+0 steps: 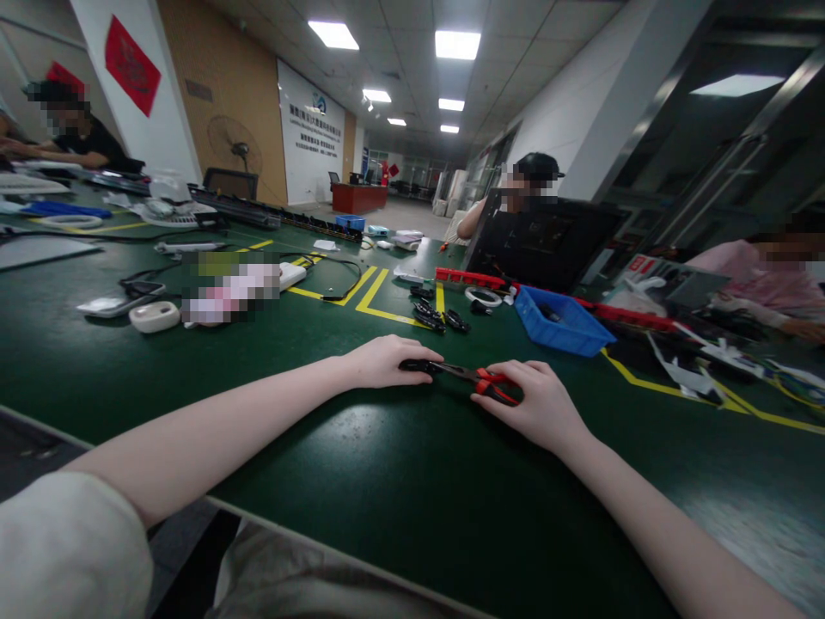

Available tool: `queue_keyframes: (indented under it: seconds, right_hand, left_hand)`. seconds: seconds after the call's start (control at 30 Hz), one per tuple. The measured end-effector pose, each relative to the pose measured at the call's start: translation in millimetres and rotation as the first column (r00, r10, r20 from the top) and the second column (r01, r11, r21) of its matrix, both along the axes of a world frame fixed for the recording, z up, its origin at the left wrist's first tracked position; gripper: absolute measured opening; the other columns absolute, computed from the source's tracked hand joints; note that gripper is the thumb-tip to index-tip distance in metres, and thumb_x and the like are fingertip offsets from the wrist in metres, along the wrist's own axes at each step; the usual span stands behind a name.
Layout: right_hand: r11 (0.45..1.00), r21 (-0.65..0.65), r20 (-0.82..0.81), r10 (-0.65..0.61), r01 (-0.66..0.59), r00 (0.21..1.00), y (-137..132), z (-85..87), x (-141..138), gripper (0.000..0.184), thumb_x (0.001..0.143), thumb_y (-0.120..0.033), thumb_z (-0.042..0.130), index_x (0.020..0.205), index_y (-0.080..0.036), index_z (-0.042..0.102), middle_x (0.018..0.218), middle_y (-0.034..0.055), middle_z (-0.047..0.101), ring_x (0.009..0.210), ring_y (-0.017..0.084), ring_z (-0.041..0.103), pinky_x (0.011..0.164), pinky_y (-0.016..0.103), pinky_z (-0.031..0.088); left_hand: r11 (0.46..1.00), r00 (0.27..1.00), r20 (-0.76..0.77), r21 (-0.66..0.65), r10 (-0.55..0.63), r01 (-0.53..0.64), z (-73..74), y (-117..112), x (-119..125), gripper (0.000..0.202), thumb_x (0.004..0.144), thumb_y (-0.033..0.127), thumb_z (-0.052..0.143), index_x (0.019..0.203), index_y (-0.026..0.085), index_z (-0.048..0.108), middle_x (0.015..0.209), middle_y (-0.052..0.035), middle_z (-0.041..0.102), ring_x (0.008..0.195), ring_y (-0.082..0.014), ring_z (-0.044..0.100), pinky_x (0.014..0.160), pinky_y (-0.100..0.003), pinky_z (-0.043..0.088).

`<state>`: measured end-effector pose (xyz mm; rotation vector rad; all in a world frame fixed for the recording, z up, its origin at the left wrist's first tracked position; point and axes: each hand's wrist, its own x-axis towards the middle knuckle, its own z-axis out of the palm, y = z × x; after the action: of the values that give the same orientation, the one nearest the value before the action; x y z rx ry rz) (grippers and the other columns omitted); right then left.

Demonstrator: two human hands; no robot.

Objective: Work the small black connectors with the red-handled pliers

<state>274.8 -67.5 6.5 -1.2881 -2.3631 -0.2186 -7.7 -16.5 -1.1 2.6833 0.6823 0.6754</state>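
Right grip (538,404) is closed around the red-and-black handles of the pliers (465,373), fingers wrapped over them, knuckles up. Left grip (387,361) is curled shut over a small black piece (416,365) that meets the pliers' nose; I cannot tell from here whether the nose bites it or only touches it. Both grips rest low on the green surface (387,481), right in front of me, with the pliers lying nearly flat between them. Beyond them I see a scatter of black parts (435,315) beside a yellow line (377,297), a white ring (483,297), and a blue bin (567,331) further right. A co-worker's pink sleeve (766,284) rests at the far right, well apart from my grips.
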Motion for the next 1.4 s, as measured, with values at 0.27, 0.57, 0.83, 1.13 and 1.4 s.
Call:
queue_keyframes:
  seconds: [0.27,0.57,0.83,1.13,1.4]
  right_hand:
    - [0.994,0.105,0.092,0.019,-0.029,0.996,-1.6,4.1,-0.8,0.037,0.083,-0.052,0.061,0.102,-0.021,0.062,0.097,0.0069,0.071,0.087,0.024,0.065,0.085,0.044,0.043]
    - [0.967,0.238,0.152,0.059,-0.095,0.987,4.4,2.0,3.3,0.036,0.083,-0.050,0.061,0.103,-0.020,0.062,0.097,0.0077,0.070,0.085,0.024,0.064,0.085,0.044,0.043]
    - [0.948,0.300,0.179,0.053,-0.106,0.982,4.8,2.2,3.4,0.035,0.085,-0.049,0.059,0.104,-0.019,0.061,0.098,0.0100,0.070,0.086,0.026,0.064,0.085,0.045,0.041]
    - [0.988,0.133,0.120,0.063,-0.079,0.991,-0.1,2.8,1.9,0.033,0.083,-0.051,0.061,0.096,-0.021,0.061,0.089,0.0064,0.070,0.076,0.022,0.061,0.077,0.040,0.045]
    - [1.000,-0.031,0.068,0.005,-0.002,0.998,-0.8,3.3,0.2,0.034,0.081,-0.055,0.060,0.094,-0.023,0.062,0.091,0.0054,0.070,0.077,0.022,0.061,0.073,0.039,0.046]
  left_hand:
    - [0.998,0.998,0.046,-0.040,-0.043,0.045,-0.3,1.1,-0.2,0.040,0.093,0.033,0.060,0.129,0.017,0.059,0.118,-0.0081,0.068,0.102,-0.0185,0.066,0.088,-0.025,0.048]
    - [0.995,0.996,0.062,-0.063,-0.070,0.074,2.6,2.5,-1.0,0.040,0.092,0.033,0.061,0.129,0.016,0.059,0.118,-0.0083,0.068,0.103,-0.0179,0.066,0.088,-0.024,0.048]
    - [0.994,0.995,0.064,-0.070,-0.073,0.078,3.9,2.0,-0.8,0.041,0.092,0.032,0.062,0.129,0.016,0.058,0.120,-0.0086,0.067,0.103,-0.0184,0.066,0.089,-0.025,0.048]
    - [0.998,0.998,0.002,0.019,-0.065,0.065,-2.0,3.3,-0.8,0.043,0.092,0.033,0.061,0.131,0.017,0.056,0.113,-0.0094,0.065,0.102,-0.0206,0.063,0.086,-0.027,0.047]
    - [0.998,0.998,-0.053,0.053,-0.020,0.023,-4.5,4.3,0.3,0.044,0.092,0.035,0.061,0.134,0.021,0.054,0.119,-0.0074,0.064,0.106,-0.0207,0.062,0.087,-0.026,0.046]
